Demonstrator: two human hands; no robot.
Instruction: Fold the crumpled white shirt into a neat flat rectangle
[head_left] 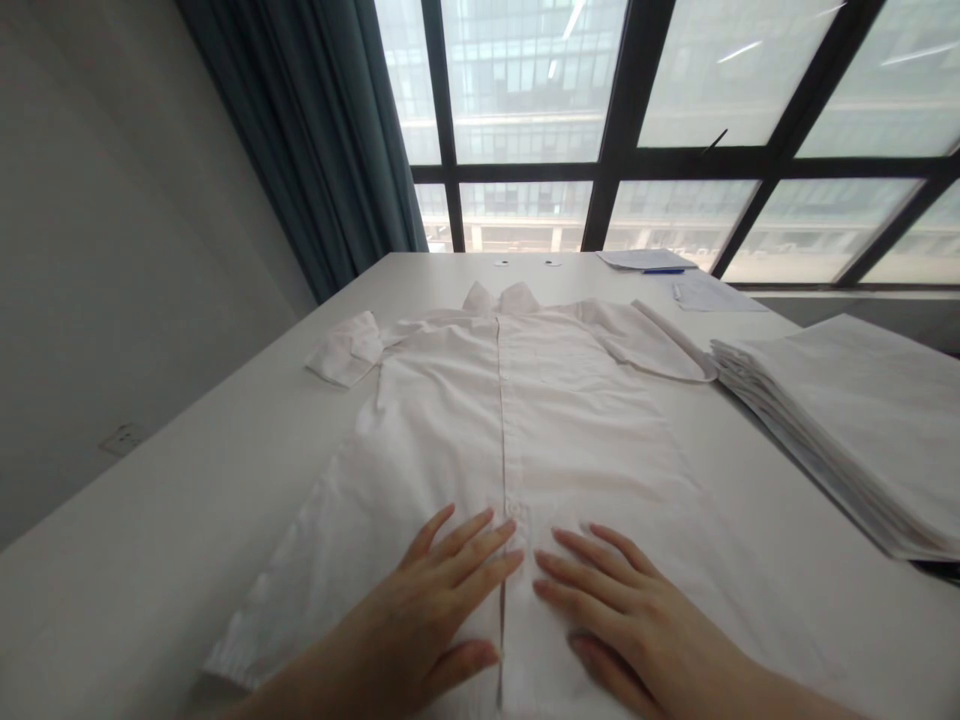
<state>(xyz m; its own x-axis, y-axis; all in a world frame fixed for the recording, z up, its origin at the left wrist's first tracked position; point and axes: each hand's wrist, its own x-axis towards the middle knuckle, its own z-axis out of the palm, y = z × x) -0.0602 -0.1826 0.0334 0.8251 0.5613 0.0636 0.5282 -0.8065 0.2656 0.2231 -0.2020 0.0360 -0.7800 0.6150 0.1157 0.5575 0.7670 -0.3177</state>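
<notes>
A white short-sleeved button-up shirt (pixel 570 410) lies front side up on the white table (pixel 247 450), its collar pointing away from me. My left hand (pixel 442 610) rests flat on the lower front, just left of the button placket, fingers spread. Flat on the cloth to the right of the placket is my right hand (pixel 622 610), its fingers also stretched out. Neither hand holds anything. The shirt's left-side sleeve is bunched, while the right-side sleeve lies spread out toward a stack of white sheets. Light wrinkles run across the body.
At the right edge sits a thick stack of white sheets (pixel 862 400). Farther back are papers (pixel 649 259) with a blue pen (pixel 664 271) and another loose sheet (pixel 716 295). A blue curtain (pixel 322 130) and windows stand behind the table; a wall borders the left.
</notes>
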